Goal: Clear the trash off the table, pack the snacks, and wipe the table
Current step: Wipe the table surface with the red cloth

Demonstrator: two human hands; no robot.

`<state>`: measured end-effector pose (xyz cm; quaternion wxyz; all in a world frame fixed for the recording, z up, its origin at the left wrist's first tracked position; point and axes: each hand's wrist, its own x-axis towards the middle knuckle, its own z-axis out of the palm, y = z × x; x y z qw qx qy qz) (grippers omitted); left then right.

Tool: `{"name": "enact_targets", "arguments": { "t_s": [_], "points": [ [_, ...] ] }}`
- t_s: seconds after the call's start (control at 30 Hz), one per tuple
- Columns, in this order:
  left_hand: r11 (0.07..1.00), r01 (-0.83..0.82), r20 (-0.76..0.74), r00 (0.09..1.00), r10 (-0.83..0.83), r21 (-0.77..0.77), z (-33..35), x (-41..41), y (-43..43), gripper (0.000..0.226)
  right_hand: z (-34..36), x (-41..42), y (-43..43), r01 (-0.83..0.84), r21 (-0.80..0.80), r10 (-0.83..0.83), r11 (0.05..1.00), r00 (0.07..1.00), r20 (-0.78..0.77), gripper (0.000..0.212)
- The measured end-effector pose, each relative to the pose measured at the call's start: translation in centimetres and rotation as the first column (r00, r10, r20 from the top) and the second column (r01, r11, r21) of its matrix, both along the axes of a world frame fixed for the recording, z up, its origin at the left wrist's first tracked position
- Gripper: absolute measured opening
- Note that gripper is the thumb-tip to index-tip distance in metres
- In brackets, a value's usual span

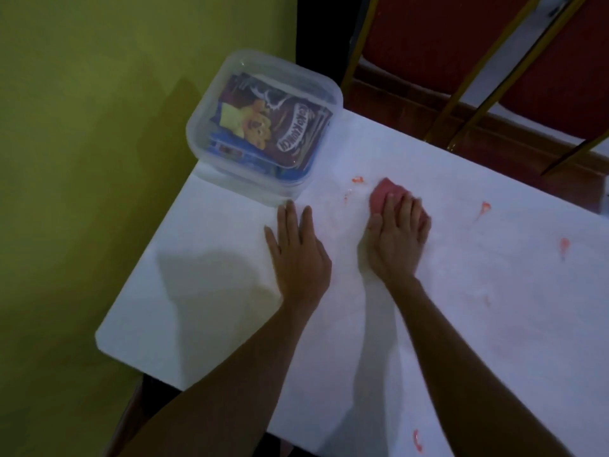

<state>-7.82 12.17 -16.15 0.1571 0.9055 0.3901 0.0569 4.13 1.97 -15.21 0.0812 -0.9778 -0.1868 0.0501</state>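
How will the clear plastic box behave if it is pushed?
The clear plastic box probably slides easily on the smooth table. Holding snack packets, it seems light. Sitting at the corner, it might fall off.

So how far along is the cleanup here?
Done: snack packets sit in the clear plastic box, and no trash shows on the white table. In hand: the right hand presses a pink cloth on the table while the left hand rests flat. Left: red smears beside the cloth, further right and near the front edge.
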Motion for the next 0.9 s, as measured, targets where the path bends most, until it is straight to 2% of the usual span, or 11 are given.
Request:
{"name": "enact_targets", "arguments": {
  "t_s": [0.07, 0.17, 0.23, 0.3, 0.4, 0.47, 0.53, 0.6, 0.67, 0.8, 0.9],
  "points": [
    [1.000, -0.003, -0.019, 1.000, 0.004, 0.030, -0.4, 0.0, 0.1, 0.056, 0.0, -1.6, 2.8, -0.168, 0.037, 0.166, 0.985, 0.985, 0.045, 0.056],
    [0.998, -0.016, -0.033, 0.999, 0.019, 0.069, -0.8, 0.5, 0.2, 0.054, -0.3, -1.4, 2.9, -0.657, 0.016, 0.656, 0.754, 0.754, 0.044, 0.058],
    [0.996, -0.047, 0.001, 0.999, 0.047, 0.080, -0.9, 0.8, 0.0, 0.051, -0.5, 2.8, 2.3, -0.740, -0.013, 0.740, 0.673, 0.672, 0.041, 0.054],
    [0.994, -0.066, 0.019, 0.998, 0.065, 0.085, -0.9, 1.1, -0.1, 0.051, -1.2, 7.6, 2.7, -0.666, -0.029, 0.666, 0.746, 0.743, 0.062, 0.054],
    [0.995, -0.067, -0.015, 0.998, 0.069, 0.080, -0.9, 1.0, -0.1, 0.051, -1.4, 12.5, 5.4, -0.370, 0.046, 0.367, 0.928, 0.928, 0.061, 0.055],
    [0.994, -0.071, -0.047, 0.996, 0.075, 0.078, -0.8, 1.0, -0.1, 0.052, -1.0, 11.4, 7.6, -0.237, 0.097, 0.231, 0.967, 0.971, 0.070, 0.054],
    [0.994, -0.078, -0.048, 0.995, 0.082, 0.077, -0.6, 1.1, -0.1, 0.053, -0.7, 7.7, 8.4, -0.390, 0.154, 0.376, 0.908, 0.920, 0.114, 0.051],
    [0.994, -0.078, -0.039, 0.996, 0.081, 0.082, -0.6, 1.1, -0.2, 0.054, -0.6, 5.0, 7.1, -0.680, 0.122, 0.672, 0.723, 0.733, 0.108, 0.051],
    [0.993, -0.075, -0.027, 0.997, 0.078, 0.089, -0.6, 1.0, -0.1, 0.054, -0.9, 7.6, 5.9, -0.763, 0.034, 0.757, 0.645, 0.644, 0.110, 0.052],
    [0.989, -0.086, 0.014, 0.996, 0.085, 0.119, -1.0, 1.2, -0.1, 0.051, -1.1, 16.8, 6.3, -0.336, 0.028, 0.333, 0.941, 0.939, 0.083, 0.055],
    [0.988, -0.084, 0.019, 0.996, 0.082, 0.129, -1.0, 1.2, 0.0, 0.050, -0.9, 15.5, 8.3, -0.144, 0.072, 0.142, 0.987, 0.989, 0.039, 0.056]
  ]
}}
